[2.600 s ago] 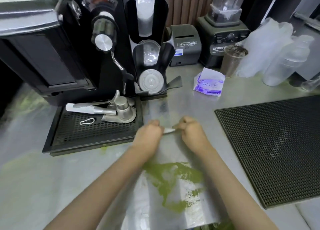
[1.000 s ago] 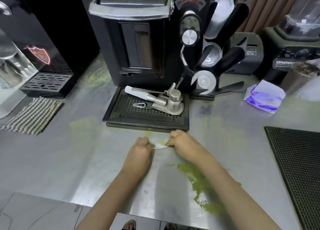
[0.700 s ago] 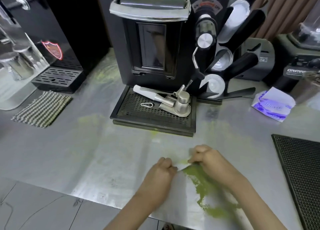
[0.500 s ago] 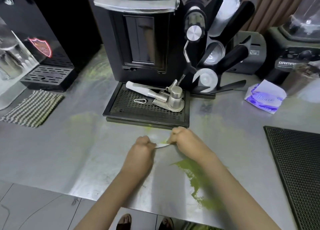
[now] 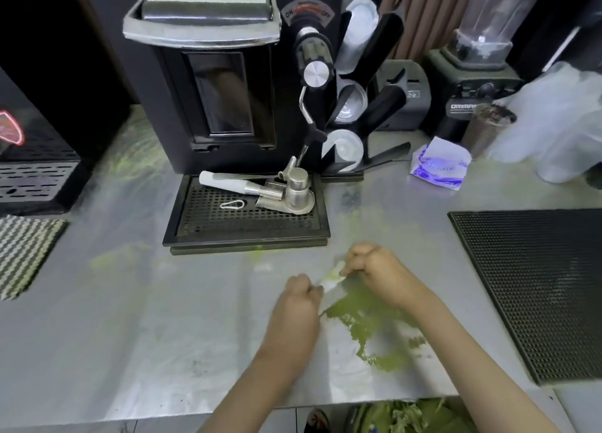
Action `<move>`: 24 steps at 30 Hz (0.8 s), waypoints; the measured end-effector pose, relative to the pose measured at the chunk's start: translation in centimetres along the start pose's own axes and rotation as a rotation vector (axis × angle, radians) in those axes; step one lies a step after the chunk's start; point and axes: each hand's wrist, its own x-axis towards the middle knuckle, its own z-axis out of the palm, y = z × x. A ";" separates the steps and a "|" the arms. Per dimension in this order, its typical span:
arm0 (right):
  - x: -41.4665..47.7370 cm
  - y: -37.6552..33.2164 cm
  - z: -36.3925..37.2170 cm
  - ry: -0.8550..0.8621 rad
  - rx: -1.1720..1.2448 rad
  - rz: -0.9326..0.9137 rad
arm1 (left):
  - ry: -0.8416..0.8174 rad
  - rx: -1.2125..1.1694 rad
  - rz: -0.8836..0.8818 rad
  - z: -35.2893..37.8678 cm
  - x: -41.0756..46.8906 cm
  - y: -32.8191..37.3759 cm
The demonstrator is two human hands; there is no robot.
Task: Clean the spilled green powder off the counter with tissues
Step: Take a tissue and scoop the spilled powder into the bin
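1. A single tissue [image 5: 333, 274], stained pale green, is stretched between a person's two hands just above the steel surface [image 5: 130, 318], its long axis running from near left to far right
2. The left hand [image 5: 298, 305] pinches the near end with fingers curled tight, while the right hand [image 5: 379, 271] grips the far end, knuckles up, fingers likewise curled
3. The tissue's lower edge meets the head of one thick patch of green powder [image 5: 368, 325], which trails toward the near edge of the surface between the two forearms
4. Fainter green smears [image 5: 114, 257] mark the surface to the left and by the front of the drip tray [image 5: 244, 234]
5. That one black tray, behind the hands, carries a metal tool with a white handle [image 5: 290, 193] and a small clip [image 5: 232, 204], in front of a black coffee machine [image 5: 215, 90]
6. One purple-and-white packet [image 5: 439, 165] lies at the right rear near a blender [image 5: 475, 74]; one black rubber mat [image 5: 534, 289] sits at the right and one woven cloth [image 5: 22, 253] at the left edge
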 end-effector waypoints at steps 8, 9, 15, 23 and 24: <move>1.7 -0.8 3.0 -0.081 0.066 0.115 | -0.182 -0.036 -0.138 -0.3 0.9 -1.3; 0.9 -0.6 2.9 -0.073 0.068 0.120 | -0.179 0.016 -0.087 0.3 0.5 -0.7; -4.6 0.1 1.8 -0.034 -0.006 0.188 | -0.230 -0.157 0.049 1.9 -1.8 1.6; -0.1 -1.3 2.3 0.062 0.022 0.120 | -0.049 -0.133 -0.067 0.2 0.5 -1.4; 0.5 -1.5 2.7 0.008 0.003 0.117 | -0.053 -0.109 -0.069 0.5 0.3 -1.6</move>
